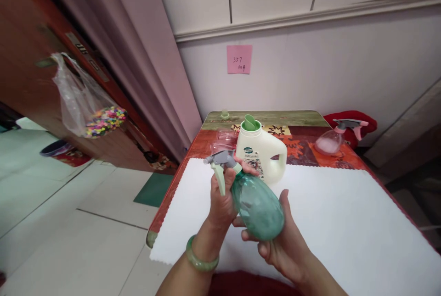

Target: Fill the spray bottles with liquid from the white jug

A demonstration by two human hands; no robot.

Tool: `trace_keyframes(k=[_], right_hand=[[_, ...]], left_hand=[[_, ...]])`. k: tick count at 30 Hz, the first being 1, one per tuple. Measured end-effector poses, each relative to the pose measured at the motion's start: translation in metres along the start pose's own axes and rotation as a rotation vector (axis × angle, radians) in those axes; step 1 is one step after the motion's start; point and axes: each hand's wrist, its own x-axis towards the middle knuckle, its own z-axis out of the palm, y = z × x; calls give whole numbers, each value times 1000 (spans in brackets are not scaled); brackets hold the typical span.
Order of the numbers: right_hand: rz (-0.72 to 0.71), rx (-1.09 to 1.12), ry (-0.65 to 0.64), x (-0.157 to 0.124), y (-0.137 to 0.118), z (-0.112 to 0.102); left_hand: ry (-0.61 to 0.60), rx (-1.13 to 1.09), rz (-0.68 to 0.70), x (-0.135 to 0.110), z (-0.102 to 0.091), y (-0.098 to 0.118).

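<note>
A teal see-through spray bottle (258, 206) is held tilted above the white mat, its grey sprayer head with a pale green trigger pointing up and left. My left hand (223, 199), below a jade bangle, is wrapped round the bottle's neck. Under the rounded base, my right hand (282, 245) supports the bottle with its fingers and thumb around it. Just behind stands a cream jug (260, 149) with a side handle and a green spout in its uncapped mouth. Beside the jug, partly hidden by the sprayer, is a clear pinkish container (225, 136).
A pink spray bottle (330, 142) stands at the table's back right, near a red stool (368, 119). A small green cap (225, 114) lies at the back left edge. The white mat (330, 213) covers the table's front. A plastic bag of colourful beads (105, 121) hangs from the door handle.
</note>
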Motion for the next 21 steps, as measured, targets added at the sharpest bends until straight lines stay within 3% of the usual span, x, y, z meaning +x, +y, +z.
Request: trace_keyframes(k=[3,6,9,11,12,15,17,19,21], right_hand=[[-462,-263,171,10,14,-9],[-943,-764,401,20,27,-22],[-1090,-983,516,22,29,-27],[-1003,-806,409,20,26,-24],[-881,-651,306,17,24,-20],[-321,-159,-14,11,17,-10],[-19,10,-121,9,13,-6],[27,0,-105,10,11,-5],[-200,-155,7,14,11,-8]], left_hand=[[89,0,54,3,-3,4],[92,-1,43,6,-8,7],[18,38,12,6,-13,8],[-40,30,-3,6,-16,9],[-68,14,-8,6,-17,8],[-141,-31,-1,5,-17,8],[-158,-33,18,6,-16,7],[-119,-32,45,6,-15,8],[-57,-20,75,7,-15,10]])
